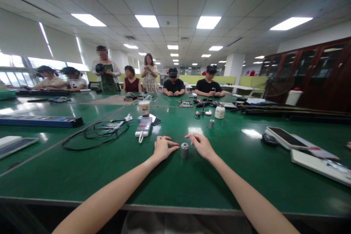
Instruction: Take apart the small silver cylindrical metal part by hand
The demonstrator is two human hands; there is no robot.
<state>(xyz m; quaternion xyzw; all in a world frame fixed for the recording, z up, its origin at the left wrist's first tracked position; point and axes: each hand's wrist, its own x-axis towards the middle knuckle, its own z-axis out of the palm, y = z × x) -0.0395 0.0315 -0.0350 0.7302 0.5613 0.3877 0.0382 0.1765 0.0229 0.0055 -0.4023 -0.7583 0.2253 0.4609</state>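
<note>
A small silver metal cylinder (184, 151) stands upright on the green table in front of me, with an uneven, partly dark top. My left hand (163, 148) rests on the table just left of it, thumb and fingers stretched towards its side; nothing shows in them. Beyond the cylinder's right side is my right hand (202, 144), thumb and forefinger pinched together. Whatever may be between those fingertips is too small to make out. Right behind this hand lies a clear plastic bag (195, 130) with small contents. A second, similar metal cylinder (211, 124) stands farther back.
Left of centre are a white power bank (143, 127), a drink cup (144, 107) and a coiled black cable (94, 134). A white jar (219, 112) and a circuit board (185, 104) sit farther back. Phones and boxes (290, 139) lie right. Several people sit or stand opposite.
</note>
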